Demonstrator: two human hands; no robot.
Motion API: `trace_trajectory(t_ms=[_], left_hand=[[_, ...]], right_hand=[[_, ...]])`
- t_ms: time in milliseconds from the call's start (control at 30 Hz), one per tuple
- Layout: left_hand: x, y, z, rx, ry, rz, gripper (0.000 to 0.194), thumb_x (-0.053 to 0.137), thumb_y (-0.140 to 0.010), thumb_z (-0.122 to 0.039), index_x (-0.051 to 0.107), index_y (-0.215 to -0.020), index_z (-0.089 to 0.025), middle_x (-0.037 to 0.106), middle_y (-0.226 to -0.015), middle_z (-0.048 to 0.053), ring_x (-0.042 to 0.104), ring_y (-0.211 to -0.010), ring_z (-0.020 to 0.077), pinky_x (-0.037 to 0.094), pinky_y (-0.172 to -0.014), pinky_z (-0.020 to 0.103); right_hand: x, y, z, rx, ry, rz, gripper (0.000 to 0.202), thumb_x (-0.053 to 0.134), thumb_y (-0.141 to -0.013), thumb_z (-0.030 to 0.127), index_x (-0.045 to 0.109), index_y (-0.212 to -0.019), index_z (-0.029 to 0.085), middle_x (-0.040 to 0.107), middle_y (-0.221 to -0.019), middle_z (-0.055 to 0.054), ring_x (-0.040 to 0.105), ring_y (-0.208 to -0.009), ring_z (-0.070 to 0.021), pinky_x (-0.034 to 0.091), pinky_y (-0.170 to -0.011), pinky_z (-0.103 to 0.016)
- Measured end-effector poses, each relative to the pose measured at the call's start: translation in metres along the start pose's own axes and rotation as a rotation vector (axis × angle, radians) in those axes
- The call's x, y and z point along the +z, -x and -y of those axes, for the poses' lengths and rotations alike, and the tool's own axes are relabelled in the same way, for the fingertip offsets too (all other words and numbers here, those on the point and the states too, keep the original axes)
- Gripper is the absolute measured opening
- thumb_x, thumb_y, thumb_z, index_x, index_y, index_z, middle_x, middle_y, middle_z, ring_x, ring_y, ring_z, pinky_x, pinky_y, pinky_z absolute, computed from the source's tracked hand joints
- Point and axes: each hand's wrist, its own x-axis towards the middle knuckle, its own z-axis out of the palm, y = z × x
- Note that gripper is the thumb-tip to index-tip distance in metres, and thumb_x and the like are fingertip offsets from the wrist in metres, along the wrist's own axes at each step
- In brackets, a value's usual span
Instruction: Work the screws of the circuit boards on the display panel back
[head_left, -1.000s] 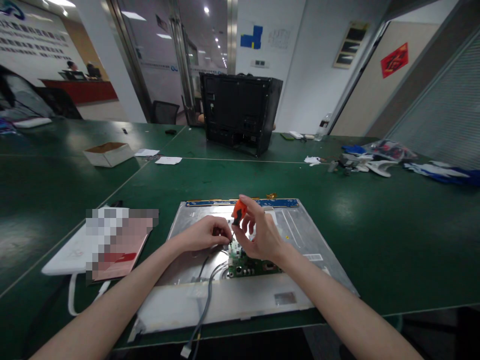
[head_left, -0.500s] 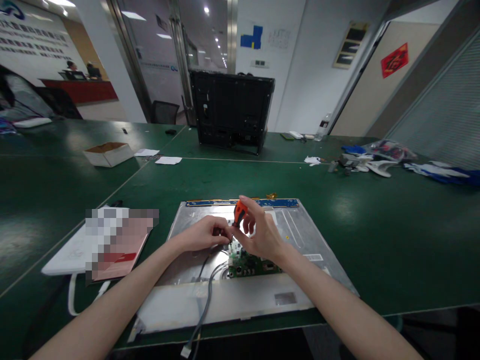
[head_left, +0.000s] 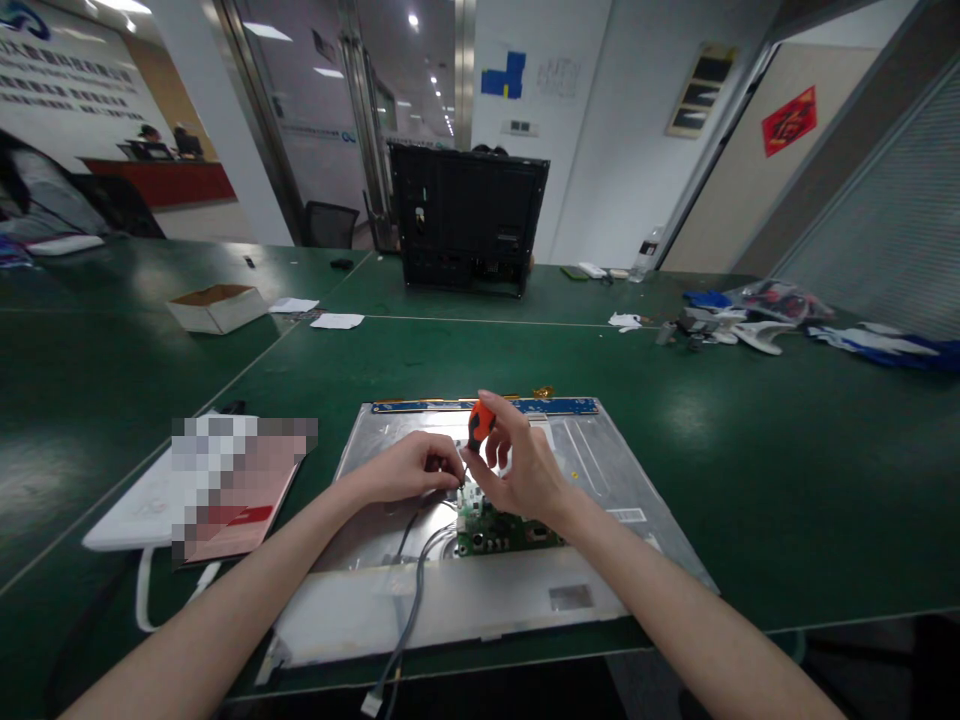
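My right hand [head_left: 525, 462] is closed around an orange-and-black screwdriver [head_left: 481, 424], held nearly upright with its tip down at the left edge of a green circuit board [head_left: 495, 530]. Just left of the tip, my left hand [head_left: 420, 466] has its fingertips pinched together; what lies between them is too small to make out. The board sits on the metal back of a flat display panel [head_left: 600, 470]. Grey cables [head_left: 418, 590] run from the board's left side over the panel's near edge and end in a white connector [head_left: 372, 703].
Left of the panel lie a white device [head_left: 135, 510] and a pinkish booklet [head_left: 262, 520]. Farther back are an open carton [head_left: 217, 308] and a black monitor housing [head_left: 472, 215]. Gloves [head_left: 885, 342] and a bottle [head_left: 645, 256] lie or stand at the right.
The black monitor housing at the back has shifted and turned slightly. The screwdriver handle has turned a little in my right hand; both hands stay nearly in place.
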Motion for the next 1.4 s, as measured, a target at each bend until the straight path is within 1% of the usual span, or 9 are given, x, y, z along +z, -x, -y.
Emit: trace_trajectory(t_ms=[300, 400, 600, 767, 933, 1133, 1233, 1300, 1400], left_hand=[[0.0023, -0.0001, -0.0001, -0.017, 0.048, -0.014, 0.007, 0.067, -0.076, -0.022, 0.066, -0.074, -0.015, 0.063, -0.073, 0.001, 0.056, -0.068, 0.0143, 0.044, -0.065, 0.026], [0.0021, -0.0005, 0.0000, -0.012, 0.028, -0.007, 0.007, 0.067, -0.077, -0.021, 0.067, -0.076, -0.015, 0.063, -0.074, 0.001, 0.056, -0.070, 0.0146, 0.044, -0.066, 0.026], [0.0015, -0.0004, -0.0044, -0.048, 0.022, -0.001, 0.007, 0.067, -0.076, -0.021, 0.066, -0.075, -0.015, 0.061, -0.070, 0.000, 0.054, -0.067, 0.0138, 0.042, -0.063, 0.025], [0.0014, 0.0001, -0.0047, -0.044, 0.021, 0.000, 0.005, 0.067, -0.075, -0.019, 0.067, -0.075, -0.014, 0.063, -0.072, 0.000, 0.054, -0.067, 0.0135, 0.042, -0.063, 0.024], [0.0013, -0.0001, -0.0024, -0.026, 0.012, -0.001, 0.005, 0.066, -0.076, -0.019, 0.068, -0.077, -0.014, 0.063, -0.072, 0.001, 0.056, -0.068, 0.0141, 0.043, -0.065, 0.025], [0.0018, -0.0005, -0.0012, -0.022, 0.023, -0.015, 0.006, 0.067, -0.076, -0.021, 0.068, -0.076, -0.015, 0.065, -0.074, 0.002, 0.057, -0.069, 0.0148, 0.045, -0.066, 0.026], [0.0023, -0.0002, -0.0008, -0.026, 0.022, -0.031, 0.006, 0.067, -0.076, -0.021, 0.068, -0.074, -0.015, 0.064, -0.072, 0.001, 0.057, -0.067, 0.0142, 0.044, -0.064, 0.025], [0.0025, -0.0001, -0.0006, -0.026, 0.019, -0.031, 0.007, 0.067, -0.076, -0.022, 0.068, -0.075, -0.015, 0.065, -0.073, 0.001, 0.057, -0.068, 0.0144, 0.045, -0.065, 0.025], [0.0022, -0.0003, -0.0008, -0.034, 0.030, 0.000, 0.010, 0.067, -0.077, -0.024, 0.070, -0.081, -0.015, 0.065, -0.077, 0.003, 0.058, -0.072, 0.0154, 0.046, -0.067, 0.026]], right_hand=[[-0.0002, -0.0003, -0.0001, -0.009, 0.011, -0.003, 0.073, 0.059, -0.085, 0.019, 0.019, -0.146, 0.028, 0.056, -0.078, 0.003, 0.051, -0.049, -0.0091, 0.038, -0.040, -0.022], [-0.0016, -0.0012, 0.0016, -0.010, 0.002, 0.006, 0.074, 0.057, -0.085, 0.017, 0.019, -0.147, 0.027, 0.057, -0.078, 0.002, 0.053, -0.050, -0.0104, 0.039, -0.040, -0.023], [-0.0036, -0.0026, 0.0043, -0.028, -0.029, 0.026, 0.078, 0.052, -0.082, 0.011, 0.015, -0.148, 0.025, 0.062, -0.088, -0.003, 0.055, -0.053, -0.0105, 0.040, -0.040, -0.023], [-0.0028, -0.0027, 0.0039, -0.012, -0.016, 0.021, 0.076, 0.053, -0.083, 0.012, 0.016, -0.148, 0.026, 0.062, -0.083, -0.001, 0.054, -0.051, -0.0101, 0.040, -0.040, -0.023], [-0.0013, -0.0016, 0.0019, 0.010, -0.001, 0.020, 0.075, 0.054, -0.084, 0.013, 0.017, -0.148, 0.027, 0.062, -0.083, -0.001, 0.054, -0.050, -0.0104, 0.041, -0.040, -0.023], [0.0003, -0.0011, 0.0004, 0.005, 0.004, 0.014, 0.075, 0.058, -0.086, 0.019, 0.015, -0.148, 0.028, 0.060, -0.079, 0.001, 0.053, -0.048, -0.0099, 0.040, -0.040, -0.023], [-0.0003, -0.0018, 0.0013, 0.001, 0.004, 0.012, 0.074, 0.058, -0.087, 0.020, 0.016, -0.148, 0.029, 0.061, -0.082, 0.001, 0.056, -0.051, -0.0107, 0.041, -0.041, -0.023], [-0.0014, -0.0025, 0.0025, -0.008, -0.002, 0.014, 0.075, 0.057, -0.087, 0.018, 0.015, -0.148, 0.028, 0.063, -0.086, -0.001, 0.057, -0.053, -0.0110, 0.041, -0.041, -0.023], [-0.0029, -0.0029, 0.0033, -0.021, -0.022, 0.026, 0.076, 0.054, -0.085, 0.014, 0.014, -0.149, 0.027, 0.064, -0.093, -0.004, 0.059, -0.054, -0.0113, 0.042, -0.041, -0.023]])
